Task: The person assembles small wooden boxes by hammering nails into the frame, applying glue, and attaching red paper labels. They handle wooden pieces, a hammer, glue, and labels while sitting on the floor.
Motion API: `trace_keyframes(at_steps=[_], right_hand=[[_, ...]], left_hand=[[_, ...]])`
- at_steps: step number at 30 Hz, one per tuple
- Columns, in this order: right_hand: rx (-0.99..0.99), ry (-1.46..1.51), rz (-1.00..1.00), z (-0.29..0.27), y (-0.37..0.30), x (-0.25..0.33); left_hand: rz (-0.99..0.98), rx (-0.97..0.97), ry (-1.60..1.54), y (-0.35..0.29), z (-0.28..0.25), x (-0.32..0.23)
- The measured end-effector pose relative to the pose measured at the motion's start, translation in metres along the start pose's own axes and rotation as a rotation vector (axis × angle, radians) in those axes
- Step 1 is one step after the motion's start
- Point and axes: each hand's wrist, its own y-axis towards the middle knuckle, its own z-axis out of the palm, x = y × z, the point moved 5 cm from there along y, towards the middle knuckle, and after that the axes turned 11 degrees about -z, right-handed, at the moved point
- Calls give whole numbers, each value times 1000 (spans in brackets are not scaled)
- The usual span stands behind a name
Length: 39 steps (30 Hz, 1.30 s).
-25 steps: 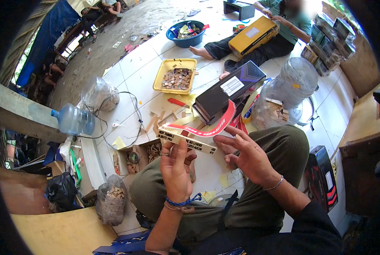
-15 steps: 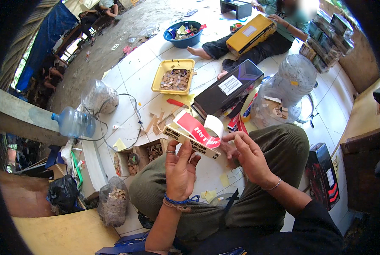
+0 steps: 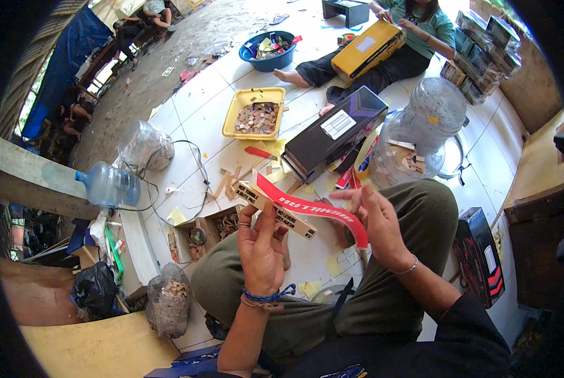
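My left hand [image 3: 261,255] pinches a cream cardboard strip [image 3: 297,225] with black print, held tilted above my lap. Along its upper side lies a long red strip [image 3: 323,210] with white lettering; its left end is at my left fingers and its right end curves downward. Close beside that drooping end is my right hand [image 3: 383,230], fingers apart and slightly blurred, not closed around the strip. Below and to the left, an open box [image 3: 227,222] holds small brown pieces. Thin cardboard strips [image 3: 222,184] and a red-handled cutter [image 3: 260,152] lie on the tiles beyond.
A yellow basin [image 3: 230,129] holds small cardboard pieces; behind it stands a blue tub [image 3: 266,65] of scraps. A black box [image 3: 307,151] lies ahead. Clear plastic jugs [image 3: 436,107] stand right, a blue-tinted bottle [image 3: 108,184] left. Across from me, another person [image 3: 420,38] handles a yellow box [image 3: 370,50].
The red strip was curled up in a loop with its white underside showing; now it stretches out rightward, red side up. My right hand has moved slightly to the right.
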Motion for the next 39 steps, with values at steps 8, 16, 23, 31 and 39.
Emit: trace_keyframes(at_steps=[8, 16, 23, 31, 39], right_hand=[[13, -555, -378, -10, 8, 39], [156, -867, -539, 11, 4, 40], [-153, -402, -425, -27, 10, 59], [217, 16, 26, -5, -5, 41], [119, -74, 20, -2, -10, 30]], left_hand=[[227, 69, 387, -8, 11, -3], [212, 97, 597, -11, 23, 8], [169, 154, 559, -10, 33, 8], [180, 169, 708, -7, 40, 16], [96, 320, 611, -6, 50, 29]])
